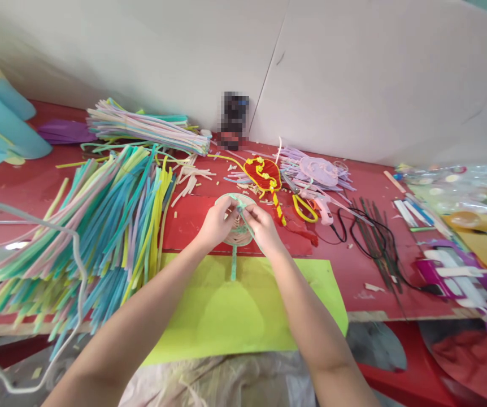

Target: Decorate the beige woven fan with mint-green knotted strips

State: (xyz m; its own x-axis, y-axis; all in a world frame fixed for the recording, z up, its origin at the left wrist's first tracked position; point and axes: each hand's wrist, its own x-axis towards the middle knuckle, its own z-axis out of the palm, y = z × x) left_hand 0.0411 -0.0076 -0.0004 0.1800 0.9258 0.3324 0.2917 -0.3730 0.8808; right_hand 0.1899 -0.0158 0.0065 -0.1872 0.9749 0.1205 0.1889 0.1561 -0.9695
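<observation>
A round fan of pale chenille stems (240, 238) with a green handle (234, 264) lies in front of me, its handle pointing toward me over a yellow-green sheet (226, 316). My left hand (218, 224) is closed at the fan's upper left, fingertips pinching a green chenille stem (238, 201) at the top rim. From the right, my right hand (262, 225) pinches the same green stem, which trails down beside that hand. The fingers cover part of the fan's upper face.
Bundles of coloured chenille stems (120, 209) fill the left side. Beyond the hands lie a red and yellow fan (262, 174), a lilac piece (318, 171), yellow-handled scissors (304, 208) and a pink glue gun (323, 208) with a black cord. A purple holder (440, 268) stands right.
</observation>
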